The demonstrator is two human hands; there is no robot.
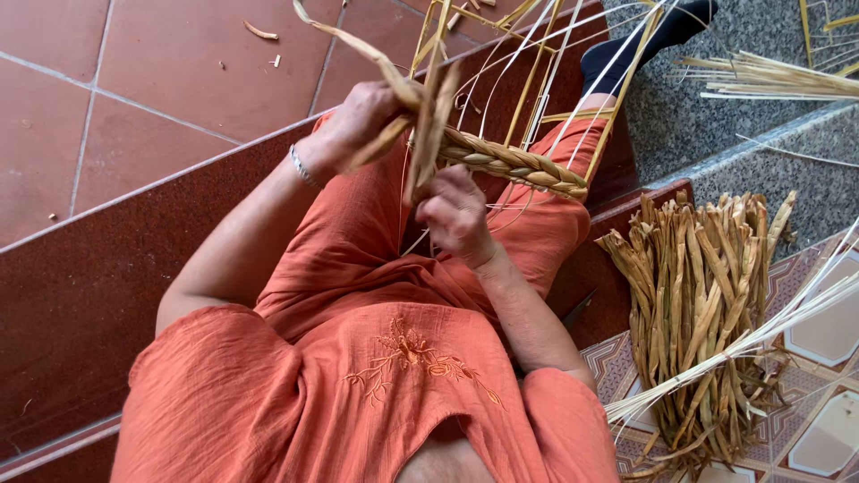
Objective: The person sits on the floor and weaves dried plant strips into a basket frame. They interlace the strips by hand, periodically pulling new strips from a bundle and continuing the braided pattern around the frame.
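Red-brown tiled floor (134, 54), dark red step (80, 295), grey speckled stone ledge (761, 143) in daylight.

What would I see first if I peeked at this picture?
First you would see two hands in the middle: the left hand and the right hand gripping dried straw strands beside a thick braid on a wire frame. The orange clothes fill the bottom, and a big bundle of dried straw lies on the floor at the right.

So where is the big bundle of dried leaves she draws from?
The bundle of dried leaves lies on the patterned tile floor at the person's right, beside the right arm, with pale thin reeds lying across it.
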